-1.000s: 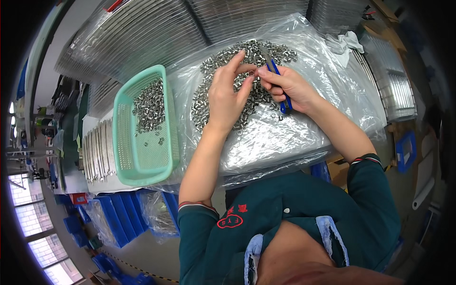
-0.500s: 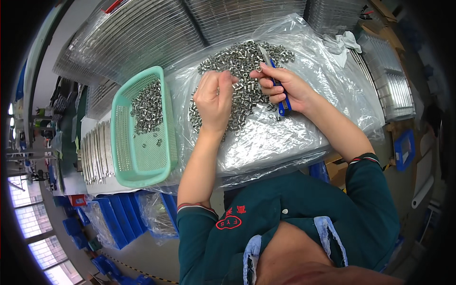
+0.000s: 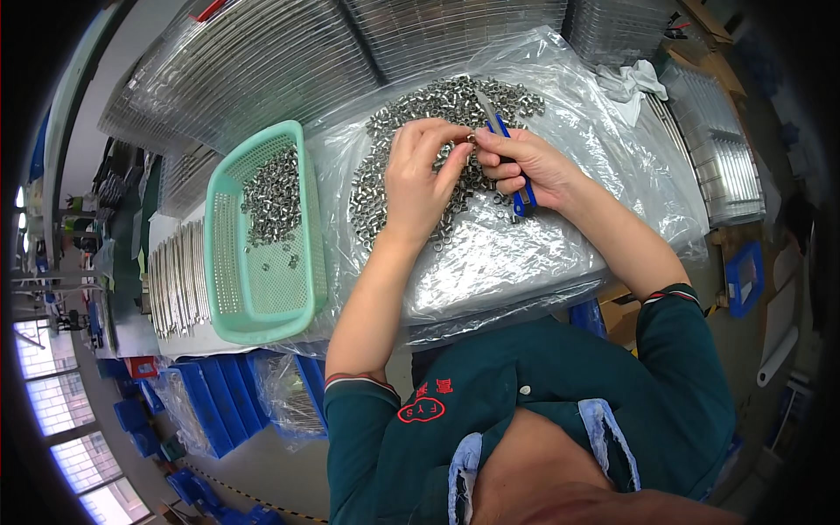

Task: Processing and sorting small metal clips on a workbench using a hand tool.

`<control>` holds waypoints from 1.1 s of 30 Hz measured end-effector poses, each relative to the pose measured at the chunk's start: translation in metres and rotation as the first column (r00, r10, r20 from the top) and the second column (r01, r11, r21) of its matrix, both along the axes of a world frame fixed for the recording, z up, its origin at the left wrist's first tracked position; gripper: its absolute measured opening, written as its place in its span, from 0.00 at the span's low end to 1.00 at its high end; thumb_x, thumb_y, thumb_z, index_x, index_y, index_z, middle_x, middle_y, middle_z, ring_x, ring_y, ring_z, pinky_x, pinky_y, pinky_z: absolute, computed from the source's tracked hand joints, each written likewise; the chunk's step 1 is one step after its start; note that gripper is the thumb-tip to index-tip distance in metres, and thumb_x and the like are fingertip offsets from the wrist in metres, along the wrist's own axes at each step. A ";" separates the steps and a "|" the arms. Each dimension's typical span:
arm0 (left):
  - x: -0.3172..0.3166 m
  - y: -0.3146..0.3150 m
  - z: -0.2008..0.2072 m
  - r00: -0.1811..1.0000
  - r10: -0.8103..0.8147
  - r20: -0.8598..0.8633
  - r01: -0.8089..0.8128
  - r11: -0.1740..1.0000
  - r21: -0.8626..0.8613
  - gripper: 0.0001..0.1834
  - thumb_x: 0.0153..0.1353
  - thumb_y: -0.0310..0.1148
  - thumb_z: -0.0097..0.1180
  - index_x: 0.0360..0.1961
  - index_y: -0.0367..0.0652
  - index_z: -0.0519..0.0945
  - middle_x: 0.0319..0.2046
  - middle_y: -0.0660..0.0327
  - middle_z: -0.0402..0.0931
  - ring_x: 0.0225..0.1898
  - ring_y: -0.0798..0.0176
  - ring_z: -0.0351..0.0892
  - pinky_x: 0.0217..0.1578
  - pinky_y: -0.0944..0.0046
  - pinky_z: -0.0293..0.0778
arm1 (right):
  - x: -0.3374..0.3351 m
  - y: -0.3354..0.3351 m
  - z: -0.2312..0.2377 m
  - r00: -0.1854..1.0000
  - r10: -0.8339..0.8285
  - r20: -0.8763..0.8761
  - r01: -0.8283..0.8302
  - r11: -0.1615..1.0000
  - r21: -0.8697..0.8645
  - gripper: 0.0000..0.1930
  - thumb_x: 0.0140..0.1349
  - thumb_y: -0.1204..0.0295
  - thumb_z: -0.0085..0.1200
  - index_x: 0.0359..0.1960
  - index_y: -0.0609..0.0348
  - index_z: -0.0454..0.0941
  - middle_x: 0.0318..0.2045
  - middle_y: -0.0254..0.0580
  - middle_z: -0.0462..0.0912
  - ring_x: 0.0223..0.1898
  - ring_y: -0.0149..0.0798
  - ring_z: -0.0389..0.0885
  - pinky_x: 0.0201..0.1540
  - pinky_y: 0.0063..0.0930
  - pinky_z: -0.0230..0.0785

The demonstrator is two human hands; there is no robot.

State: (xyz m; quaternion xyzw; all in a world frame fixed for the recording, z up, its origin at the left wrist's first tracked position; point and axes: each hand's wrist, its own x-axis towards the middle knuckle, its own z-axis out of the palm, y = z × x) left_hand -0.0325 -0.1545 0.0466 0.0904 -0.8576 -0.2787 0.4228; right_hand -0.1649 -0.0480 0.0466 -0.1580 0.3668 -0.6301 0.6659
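My left hand (image 3: 418, 179) reaches over the pile of small metal rings (image 3: 420, 103), thumb and forefinger closed around one small metal ring (image 3: 472, 138). The fingertips of my right hand (image 3: 544, 168) meet it at that same ring. Across my right palm, gripped by the other fingers, lies a blue utility knife (image 3: 523, 199), its blade pointing away from me over the pile. Fingers partly cover the ring, so how firmly each hand grips it is hard to see. The pile rests on clear plastic sheeting (image 3: 490, 262).
To the left stands a mint-green plastic basket (image 3: 318, 262) holding more metal rings. Stacked clear plastic trays (image 3: 262, 79) line the back. Metal rods (image 3: 179, 280) lie left of the basket. A whitish cloth (image 3: 632, 86) sits back right; blue bins (image 3: 219, 407) are below the table edge.
My left hand has opened from a loosely curled fist and moved right, its thumb and forefinger now at the ring in my right fingertips. My right hand and the knife have barely moved.
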 end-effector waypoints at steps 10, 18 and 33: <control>0.000 0.000 -0.003 1.000 -0.014 -0.016 0.015 0.997 0.077 0.08 0.51 0.25 0.58 0.34 0.38 0.77 0.34 0.58 0.73 0.35 0.64 0.73 0.36 0.68 0.70 | 0.000 0.000 0.000 0.999 -0.002 0.044 0.001 1.000 0.013 0.08 0.60 0.65 0.50 0.29 0.54 0.69 0.20 0.24 0.69 0.14 0.13 0.59 0.11 0.05 0.50; 0.001 0.001 -0.001 1.000 -0.006 0.026 0.004 0.999 0.046 0.09 0.51 0.24 0.57 0.36 0.40 0.78 0.34 0.58 0.73 0.36 0.64 0.74 0.36 0.68 0.70 | 0.000 0.000 0.000 1.000 -0.003 0.030 0.002 1.000 0.024 0.07 0.60 0.66 0.50 0.30 0.54 0.69 0.20 0.24 0.69 0.14 0.13 0.60 0.11 0.05 0.50; -0.001 0.001 -0.001 1.000 -0.026 -0.015 0.028 0.995 0.097 0.12 0.50 0.24 0.58 0.37 0.39 0.76 0.37 0.59 0.73 0.38 0.64 0.73 0.35 0.69 0.70 | 0.002 0.000 0.002 0.997 -0.053 -0.057 0.054 0.998 0.023 0.10 0.60 0.67 0.51 0.39 0.55 0.68 0.20 0.25 0.69 0.13 0.13 0.58 0.11 0.05 0.49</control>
